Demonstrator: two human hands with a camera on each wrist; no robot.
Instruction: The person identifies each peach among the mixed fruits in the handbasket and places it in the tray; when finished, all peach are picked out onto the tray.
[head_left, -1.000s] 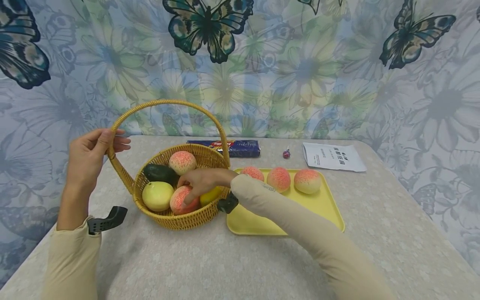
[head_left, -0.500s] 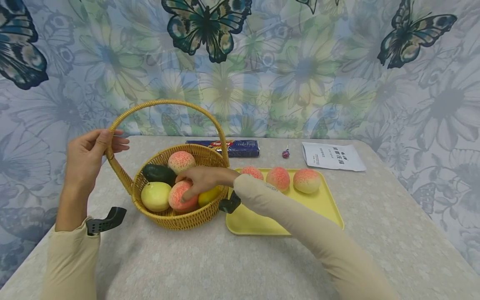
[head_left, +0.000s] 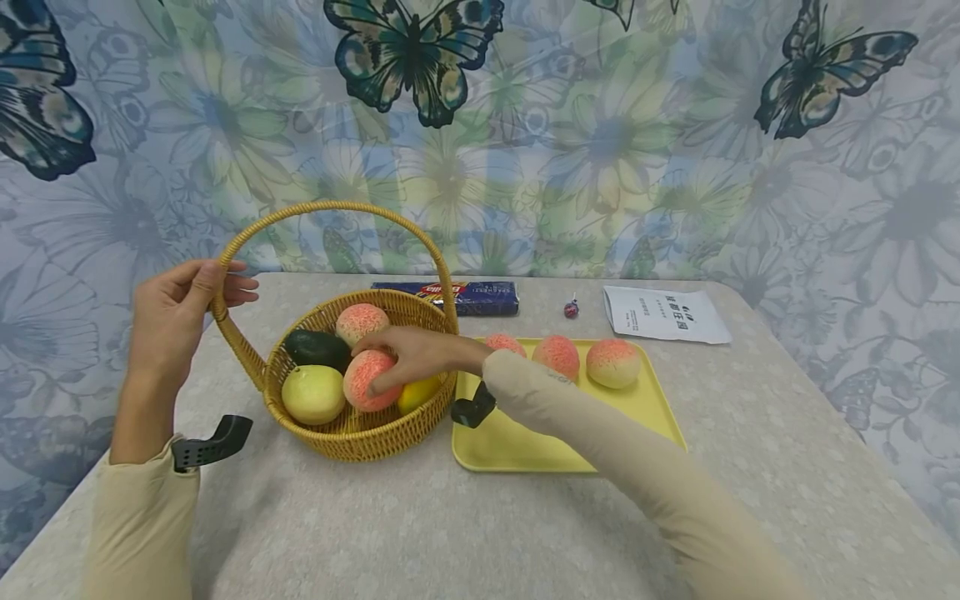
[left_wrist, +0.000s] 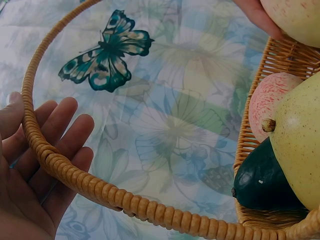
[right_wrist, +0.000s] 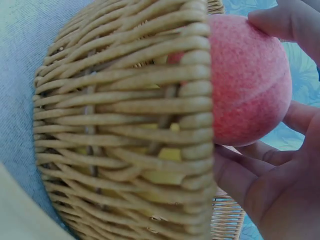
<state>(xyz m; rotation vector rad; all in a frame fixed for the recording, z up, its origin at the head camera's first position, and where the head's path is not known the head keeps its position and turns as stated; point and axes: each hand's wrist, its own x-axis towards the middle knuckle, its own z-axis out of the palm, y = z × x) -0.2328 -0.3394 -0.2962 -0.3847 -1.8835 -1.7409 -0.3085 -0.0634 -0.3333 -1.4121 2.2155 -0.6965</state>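
Note:
A wicker basket [head_left: 352,446] with a tall handle [head_left: 330,206] stands left of centre. My left hand [head_left: 174,312] holds the handle's left side; in the left wrist view the thumb lies on one side and the fingers behind. My right hand [head_left: 416,354] reaches into the basket and grips a pink peach [head_left: 367,385], thumb and fingers around it. In the right wrist view this peach [right_wrist: 247,80] shows at the basket's rim. Another peach [head_left: 362,323], a dark green avocado-like fruit [head_left: 317,348], a pale yellow-green round fruit [head_left: 312,395] and a partly hidden yellow fruit [head_left: 417,395] lie in the basket.
A yellow tray [head_left: 517,442] right of the basket bears three peaches [head_left: 613,364]. Behind lie a blue spaghetti pack [head_left: 487,297], a small wrapped lollipop [head_left: 572,308] and a white printed packet [head_left: 666,314]. A butterfly-patterned curtain [head_left: 525,167] hangs behind the table.
My right hand has taken hold of the front peach and raised it, shifting slightly right. My left hand stays at the handle almost unmoved.

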